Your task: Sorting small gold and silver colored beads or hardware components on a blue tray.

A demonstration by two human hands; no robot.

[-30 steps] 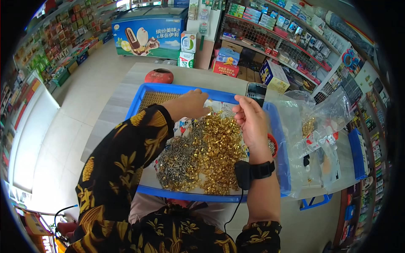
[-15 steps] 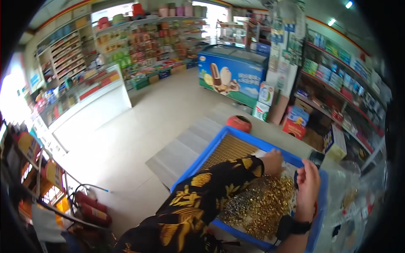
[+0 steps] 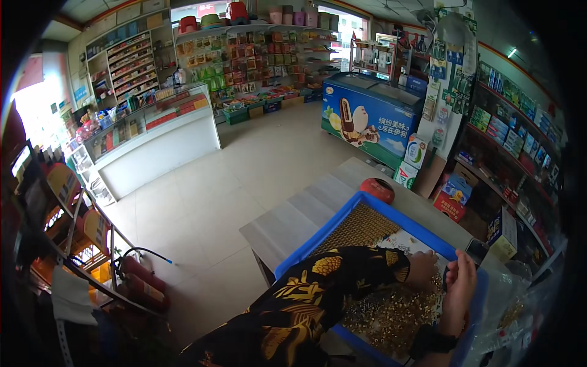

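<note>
A blue-rimmed tray [image 3: 301, 252] stands in front of me, with a heap of small gold-coloured metal pieces [image 3: 391, 319] at its near end. Rows of gold-brown pieces [image 3: 358, 227] fill its far left part. Between them lies a whitish area [image 3: 400, 240] scattered with small bits. My left hand [image 3: 423, 271], in a dark sleeve with yellow leaf patterns, is bent down over the edge of the heap; its fingers look closed and what they hold is hidden. My right hand [image 3: 462, 282], a black band at its wrist, is held up by the right rim, fingers curled around something dark and unclear.
The tray rests on a grey wood-look table [image 3: 281, 221]. A round red container [image 3: 377, 190] sits behind it, and a clear plastic bag [image 3: 510, 306] lies at its right. Beyond are an ice-cream freezer [image 3: 370, 116], stocked shelves [image 3: 513, 144] and a glass counter [image 3: 153, 137]. Red cylinders [image 3: 143, 284] stand at left.
The view has swung, so the whole scene sits farther right and lower. My left hand has moved closer to my right hand over the tray; the right stays raised by the rim.
</note>
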